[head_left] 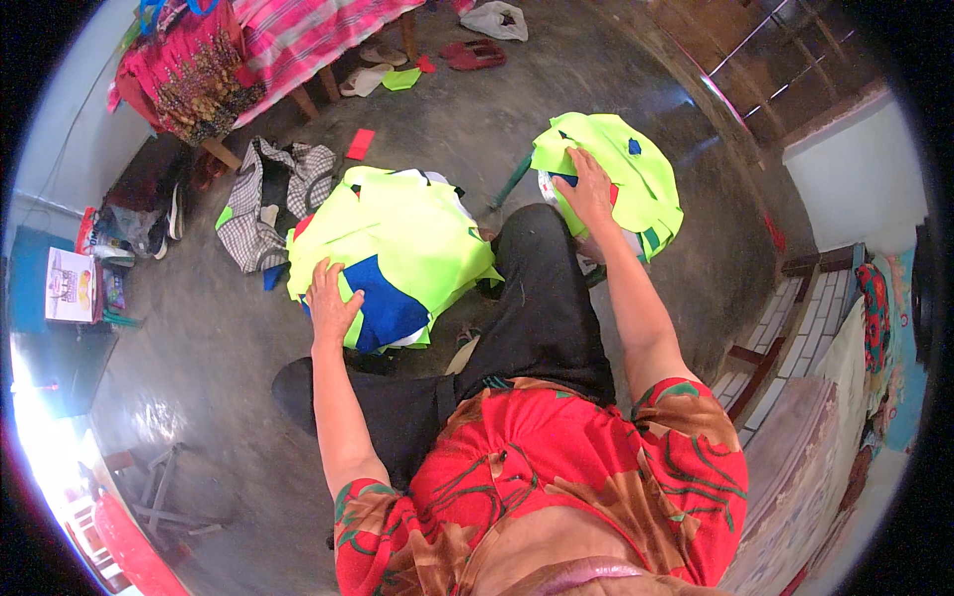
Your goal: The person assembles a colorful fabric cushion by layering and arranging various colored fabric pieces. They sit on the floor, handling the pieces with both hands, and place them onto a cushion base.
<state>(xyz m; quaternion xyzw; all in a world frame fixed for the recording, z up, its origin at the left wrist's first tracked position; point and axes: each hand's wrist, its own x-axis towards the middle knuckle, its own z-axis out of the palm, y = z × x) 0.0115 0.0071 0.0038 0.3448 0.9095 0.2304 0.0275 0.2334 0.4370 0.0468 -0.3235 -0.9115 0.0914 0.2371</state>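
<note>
In front of me sit two heaps of neon-yellow cloth pieces. The larger left heap (pixel 397 223) has a blue patch (pixel 388 303) on its near side and a bit of red at its left edge. My left hand (pixel 335 303) rests on that near left side, fingers spread over the cloth beside the blue. On the right, the smaller heap (pixel 646 194) shows small blue and red pieces, and something white underneath. My right hand (pixel 588 191) lies on its left part with the fingers stretched out. What supports the right heap is mostly hidden.
A grey checked cloth bag (pixel 253 233) lies left of the heaps, with a red scrap (pixel 361 144) beyond it. Red shoes (pixel 472 55) and a bed with pink striped cloth (pixel 318 35) stand at the back. A wooden frame (pixel 785 338) is at the right.
</note>
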